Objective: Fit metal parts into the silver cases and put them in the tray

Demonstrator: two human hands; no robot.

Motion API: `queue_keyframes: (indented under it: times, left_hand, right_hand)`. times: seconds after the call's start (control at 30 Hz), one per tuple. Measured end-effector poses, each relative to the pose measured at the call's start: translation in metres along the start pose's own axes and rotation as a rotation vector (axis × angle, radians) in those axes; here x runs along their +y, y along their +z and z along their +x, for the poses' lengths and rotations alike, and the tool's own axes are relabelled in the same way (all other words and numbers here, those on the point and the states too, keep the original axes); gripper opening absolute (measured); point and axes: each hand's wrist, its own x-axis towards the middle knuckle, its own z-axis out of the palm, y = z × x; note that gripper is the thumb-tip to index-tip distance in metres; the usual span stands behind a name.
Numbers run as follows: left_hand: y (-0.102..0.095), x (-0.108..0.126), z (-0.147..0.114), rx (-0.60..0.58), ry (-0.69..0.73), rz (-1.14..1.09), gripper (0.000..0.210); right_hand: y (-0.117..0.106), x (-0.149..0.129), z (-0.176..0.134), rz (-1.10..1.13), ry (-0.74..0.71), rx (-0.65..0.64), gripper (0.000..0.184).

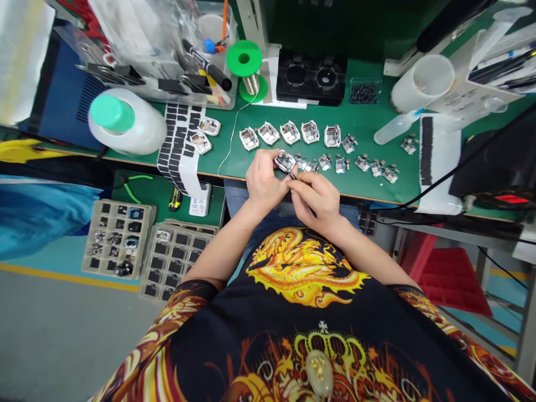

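Observation:
Over the front edge of the green bench, my left hand (267, 177) is closed around a silver watch case (285, 161) with small parts inside it. My right hand (316, 200) pinches a slim dark tool (292, 175), probably tweezers, its tip at the case's lower right edge. Most of that tool is hidden by my fingers. Behind my hands stands a row of similar silver cases, among them one watch case (310, 132). Small metal modules, such as one module (341, 164), lie to the right of my hands.
A green solder spool (244, 58), a white bottle (128, 123) and black sticker sheets (178, 145) are on the left. Further right are a small squeeze bottle (396, 127), a screw tray (365, 91) and a black cable (444, 173). Compartment trays (119, 240) sit lower left.

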Motion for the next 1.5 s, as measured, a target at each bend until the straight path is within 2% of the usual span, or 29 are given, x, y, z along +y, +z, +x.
queue_keyframes:
  times: [0.2,0.33,0.73,0.87,0.97,1.07,1.13,1.2,1.27,1.37,1.5]
  left_hand:
    - [0.0,-0.001,-0.002,-0.057,-0.044,0.001,0.037]
    - [0.0,-0.003,-0.003,-0.054,-0.025,0.024,0.034]
    - [0.0,-0.003,-0.004,-0.078,-0.015,-0.035,0.038]
    - [-0.002,0.003,-0.001,-0.085,-0.041,-0.054,0.042]
    - [-0.015,0.012,0.003,-0.088,-0.038,-0.098,0.04]
    - [-0.042,0.011,0.008,-0.143,-0.077,-0.093,0.044]
    - [-0.065,-0.001,0.013,-0.14,-0.084,-0.008,0.048]
    - [-0.085,-0.021,0.018,-0.086,-0.099,0.107,0.052]
    - [-0.099,-0.043,0.022,-0.053,-0.123,0.198,0.055]
    - [-0.108,-0.067,0.027,-0.037,-0.144,0.291,0.055]
    - [-0.104,-0.072,0.029,-0.036,-0.132,0.311,0.057]
  right_hand:
    - [0.004,0.002,-0.002,-0.004,0.047,-0.039,0.028]
    - [0.009,0.006,-0.003,-0.019,0.054,-0.055,0.031]
    - [0.005,0.013,-0.004,-0.061,-0.074,-0.056,0.04]
    - [-0.002,0.011,-0.006,0.006,-0.079,0.002,0.047]
    - [-0.009,0.012,-0.004,0.013,-0.066,0.099,0.049]
    - [-0.01,0.014,-0.001,-0.007,-0.035,0.093,0.046]
    - [-0.006,0.015,0.0,-0.003,-0.025,0.038,0.044]
    - [0.002,0.015,0.001,0.004,-0.039,-0.01,0.041]
    - [0.012,0.016,0.002,-0.003,-0.066,-0.045,0.036]
    - [0.021,0.018,0.005,-0.017,-0.087,-0.089,0.03]
    - [0.019,0.02,0.005,0.077,-0.026,-0.099,0.027]
